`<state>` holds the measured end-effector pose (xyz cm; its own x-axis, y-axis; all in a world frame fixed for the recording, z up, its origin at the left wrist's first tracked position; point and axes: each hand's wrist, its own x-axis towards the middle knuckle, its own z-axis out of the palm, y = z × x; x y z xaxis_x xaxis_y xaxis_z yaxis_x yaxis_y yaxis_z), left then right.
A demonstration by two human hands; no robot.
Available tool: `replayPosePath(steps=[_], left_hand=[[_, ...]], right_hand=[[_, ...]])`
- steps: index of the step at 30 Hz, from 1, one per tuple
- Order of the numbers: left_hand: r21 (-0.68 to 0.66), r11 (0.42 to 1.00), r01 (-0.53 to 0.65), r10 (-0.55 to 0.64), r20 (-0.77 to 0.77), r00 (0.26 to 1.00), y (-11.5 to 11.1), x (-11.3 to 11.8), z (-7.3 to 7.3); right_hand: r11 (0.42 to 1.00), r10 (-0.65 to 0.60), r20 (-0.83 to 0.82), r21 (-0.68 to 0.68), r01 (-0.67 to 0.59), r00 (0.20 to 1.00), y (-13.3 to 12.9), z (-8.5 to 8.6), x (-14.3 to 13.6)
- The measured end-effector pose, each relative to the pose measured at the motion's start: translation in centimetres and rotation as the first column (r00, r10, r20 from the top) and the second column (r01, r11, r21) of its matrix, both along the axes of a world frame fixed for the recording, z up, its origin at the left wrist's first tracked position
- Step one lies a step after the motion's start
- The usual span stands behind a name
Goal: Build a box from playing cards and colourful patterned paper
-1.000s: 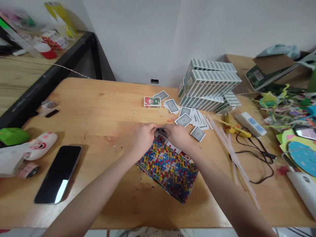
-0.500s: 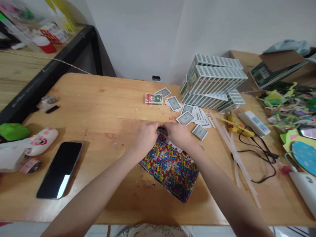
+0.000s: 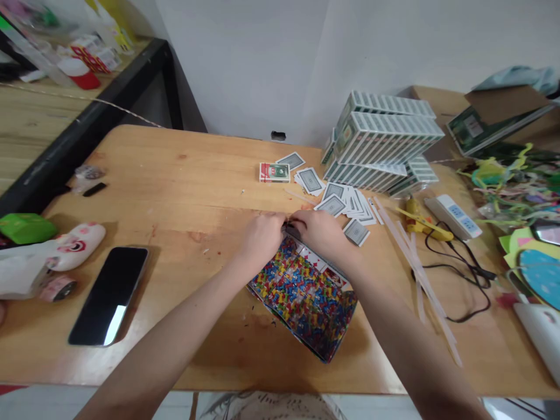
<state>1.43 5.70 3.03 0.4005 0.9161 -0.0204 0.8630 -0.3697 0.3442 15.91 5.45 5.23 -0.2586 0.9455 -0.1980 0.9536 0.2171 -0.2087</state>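
Note:
A box-like piece with a multicoloured pattern (image 3: pixel 310 297) sits tilted on the table in front of me, and playing cards (image 3: pixel 311 256) line its far right side. At its far corner my left hand (image 3: pixel 263 238) is closed, fingertips pinched on the edge. Right beside it, my right hand (image 3: pixel 321 234) is closed on the same edge, its fingers curled over. The fingertips nearly meet there, and they hide the exact spot they grip. Loose playing cards (image 3: pixel 310 181) lie face down beyond the hands, with one card (image 3: pixel 356 231) near my right wrist.
A card pack (image 3: pixel 275 172) lies behind the hands; stacked card cartons (image 3: pixel 389 140) stand at back right. Glue sticks (image 3: pixel 420 274), a yellow glue gun (image 3: pixel 422 221) and a power strip (image 3: pixel 454 217) with a black cable lie right. A phone (image 3: pixel 109 296) lies left.
Both hands stay at the far corner of the patterned piece, and their fingers shift slightly. More of the cards along its side shows now. The whole view has shifted a little.

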Motion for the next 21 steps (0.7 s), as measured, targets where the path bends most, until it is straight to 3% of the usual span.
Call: replayPosePath(steps=[4, 7, 10, 14, 21], left_hand=[[0.01, 1.0, 0.026, -0.026, -0.005, 1.0, 0.0, -0.1, -0.2], [0.017, 0.999, 0.051, -0.051, -0.008, 0.999, -0.1, 0.0, -0.2], [0.016, 0.998, 0.056, -0.056, 0.051, 0.997, -0.2, 0.0, -0.4], [-0.006, 0.999, 0.049, -0.047, 0.228, 0.973, -0.3, -0.2, -0.9], [-0.034, 0.99, -0.139, 0.138, 0.477, 0.868, -0.2, -0.7, -0.6]], right_hand=[[0.991, -0.117, -0.13, -0.081, 0.107, 0.985, -0.2, 0.0, 2.7], [0.97, -0.206, -0.131, -0.161, 0.185, 0.97, -0.7, -0.7, 4.3], [0.955, -0.29, -0.218, -0.125, 0.268, 0.932, -1.4, -1.8, 4.5], [0.904, -0.413, -0.404, -0.068, 0.423, 0.817, -2.2, -3.1, 3.8], [0.895, -0.314, -0.528, 0.112, 0.431, 0.789, -2.8, -3.2, 3.0]])
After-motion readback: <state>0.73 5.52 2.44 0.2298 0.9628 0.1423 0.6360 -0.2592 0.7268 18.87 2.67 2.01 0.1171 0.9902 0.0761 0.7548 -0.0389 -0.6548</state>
